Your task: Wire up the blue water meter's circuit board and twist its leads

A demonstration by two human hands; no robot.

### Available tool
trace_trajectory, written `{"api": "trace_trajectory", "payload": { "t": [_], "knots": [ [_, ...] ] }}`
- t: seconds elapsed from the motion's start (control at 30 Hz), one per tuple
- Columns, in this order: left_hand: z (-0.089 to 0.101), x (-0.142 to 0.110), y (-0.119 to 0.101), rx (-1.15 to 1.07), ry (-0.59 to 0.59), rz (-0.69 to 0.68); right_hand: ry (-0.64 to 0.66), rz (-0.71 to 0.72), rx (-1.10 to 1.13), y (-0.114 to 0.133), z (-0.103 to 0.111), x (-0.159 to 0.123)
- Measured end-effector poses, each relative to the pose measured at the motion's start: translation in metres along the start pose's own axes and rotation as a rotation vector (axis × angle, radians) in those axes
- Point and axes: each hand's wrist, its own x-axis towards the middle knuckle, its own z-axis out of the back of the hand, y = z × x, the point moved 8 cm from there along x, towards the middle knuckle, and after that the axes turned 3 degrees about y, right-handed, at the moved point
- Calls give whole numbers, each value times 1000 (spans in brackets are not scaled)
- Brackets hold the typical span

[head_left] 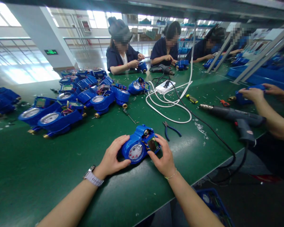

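Housing between left hand, right hand; wires inside.

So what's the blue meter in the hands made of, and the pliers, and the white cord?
The blue meter looks like hard plastic or painted metal: its shell is glossy. The pliers seem to be dark metal, with plastic or rubber probably coating the blue handles. The white cord seems covered in smooth plastic: it bends in loops.
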Motion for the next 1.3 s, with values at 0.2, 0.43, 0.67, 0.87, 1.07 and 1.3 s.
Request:
{"api": "trace_trajectory", "payload": {
  "t": [0.2, 0.43, 0.67, 0.87, 1.07, 1.3],
  "knots": [
    [0, 0, 1, -2, -13, -13, -11, -17, -47, -1, 0, -4],
    [0, -1, 3, 5, -24, -1, -80, 52, -129, 10, 5, -3],
    [0, -1, 3, -8, -28, 9, -118, 36, -55, 12, 6, -5],
    [-1, 0, 1, -8, -34, 1, -126, -163, 139, -9, 0, -12],
    [-1, 2, 1, -10, -47, 4, -148, -5, -12, 8, 6, -11],
    [1, 4, 3, -25, -62, -18, -115, 14, -13, 17, 7, -16]
  ]
}}
